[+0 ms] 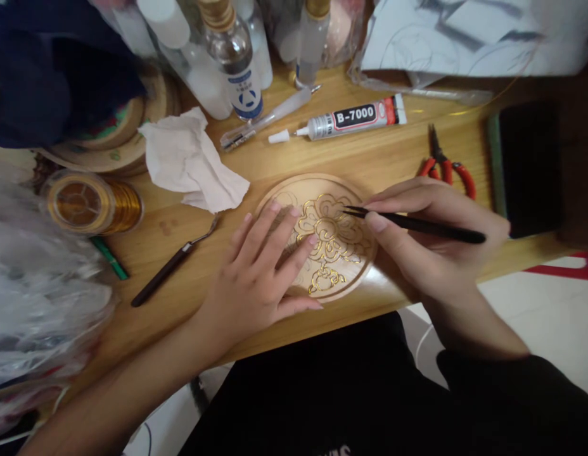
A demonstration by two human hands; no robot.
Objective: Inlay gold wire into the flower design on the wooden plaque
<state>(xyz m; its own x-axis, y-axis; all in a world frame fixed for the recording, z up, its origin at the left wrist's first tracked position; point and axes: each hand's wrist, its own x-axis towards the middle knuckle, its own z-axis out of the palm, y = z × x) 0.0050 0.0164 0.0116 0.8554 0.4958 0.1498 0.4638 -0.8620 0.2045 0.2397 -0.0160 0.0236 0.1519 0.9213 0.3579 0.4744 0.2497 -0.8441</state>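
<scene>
A round wooden plate [317, 183] lies near the table's front edge, with a flower outline of gold wire [329, 244] laid on it. My left hand [263, 266] rests flat on the plate's left half, fingers spread, holding nothing. My right hand [427, 234] comes in from the right and grips black tweezers [417, 223] like a pen. The tweezer tips touch the wire near the flower's centre.
A B-7000 glue tube [346, 118], a syringe-like applicator [268, 118], several bottles [234, 60] and a crumpled tissue [189, 161] lie behind the plate. A gold wire spool [92, 202] and a dark-handled tool [173, 263] sit left. Red pliers [446, 168] and a dark phone [526, 168] sit right.
</scene>
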